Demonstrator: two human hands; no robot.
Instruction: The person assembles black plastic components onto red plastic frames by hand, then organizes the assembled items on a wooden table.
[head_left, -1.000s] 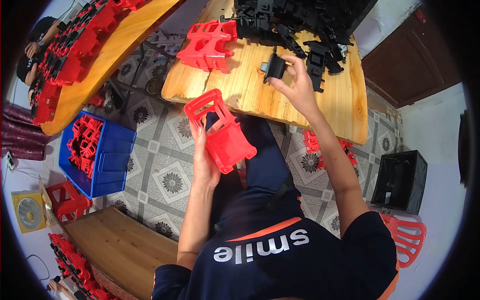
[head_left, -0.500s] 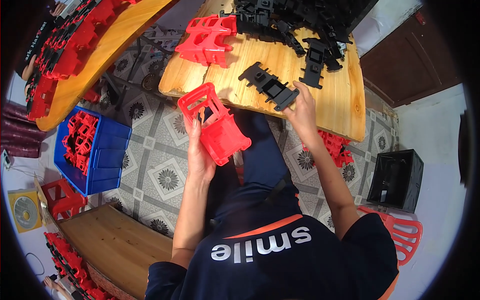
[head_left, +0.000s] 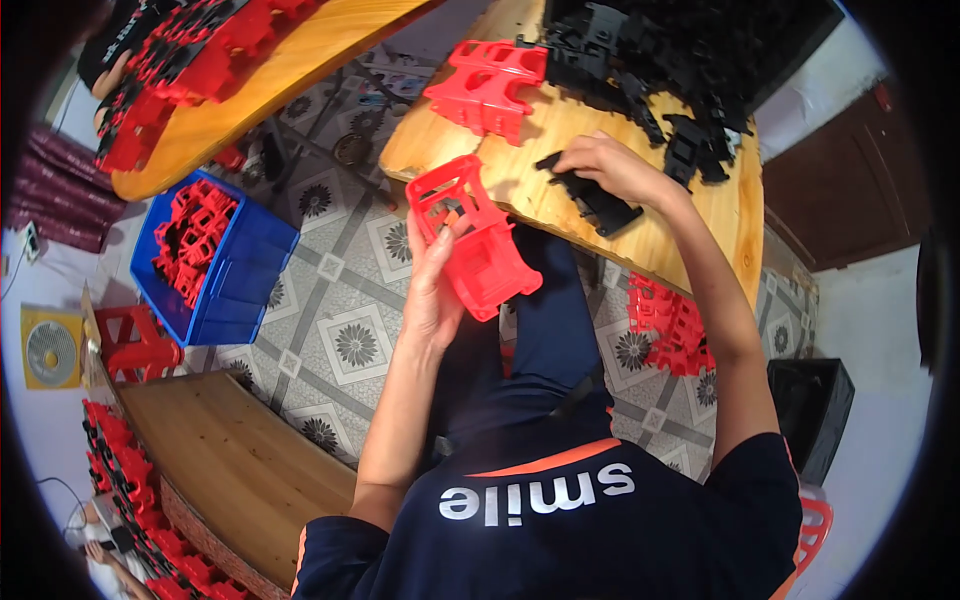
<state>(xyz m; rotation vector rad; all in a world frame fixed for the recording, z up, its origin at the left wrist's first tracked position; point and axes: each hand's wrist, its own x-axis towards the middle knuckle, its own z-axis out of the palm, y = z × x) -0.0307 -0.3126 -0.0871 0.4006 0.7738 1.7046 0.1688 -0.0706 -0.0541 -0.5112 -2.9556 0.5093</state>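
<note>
My left hand (head_left: 436, 290) is closed around the side of a red plastic frame (head_left: 492, 262), held in front of the table's near edge. The frame has an open window at its far end and a box-like recess at its near end. Over the table, my right hand (head_left: 612, 166) grips a flat black plastic part (head_left: 603, 208) by its far end, fingers bent over it and partly covering it. This part lies at a slant close to the table edge, apart from the red frame.
On the wooden table (head_left: 735, 235) stand red frames (head_left: 488, 88), with a heap of black parts (head_left: 640, 60) behind. A blue bin (head_left: 240, 290) of red pieces is at left, and more red pieces (head_left: 670, 325) sit below the table. Other people work at the left.
My right hand has shifted from the near end of the black part to its far end. The left hand still holds the red frame. The whole view has swung somewhat.
</note>
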